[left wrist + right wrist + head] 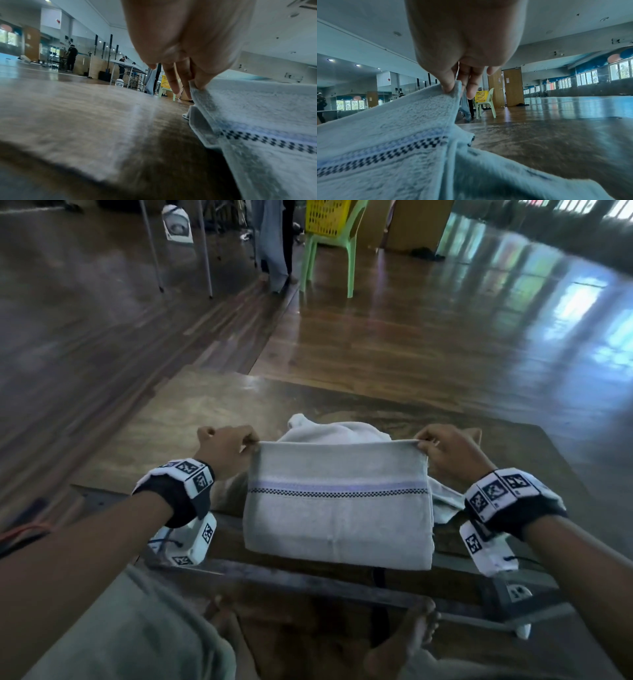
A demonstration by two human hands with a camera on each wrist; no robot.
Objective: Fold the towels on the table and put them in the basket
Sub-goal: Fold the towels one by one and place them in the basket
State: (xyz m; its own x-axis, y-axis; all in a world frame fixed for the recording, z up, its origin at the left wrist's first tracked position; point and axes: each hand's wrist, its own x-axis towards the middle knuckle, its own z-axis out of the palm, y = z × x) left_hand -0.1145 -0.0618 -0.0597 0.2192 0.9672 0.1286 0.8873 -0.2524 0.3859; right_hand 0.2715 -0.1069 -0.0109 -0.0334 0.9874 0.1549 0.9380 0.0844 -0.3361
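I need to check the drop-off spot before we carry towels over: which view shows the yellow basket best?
The right wrist view: the yellow basket sits whole on the green chair, unobstructed. The head view crops the basket at the top edge. In the left wrist view the left hand's fingers partly cover it.

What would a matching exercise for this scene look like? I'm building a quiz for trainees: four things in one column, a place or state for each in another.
Things:
1. striped towel
2. yellow basket
3. left hand
4. white towel

Places or states:
A. on the green chair
B. pinches a top corner
C. bunched on the table behind
D. held up by two corners

Pairs: 1-D, 2-A, 3-B, 4-C
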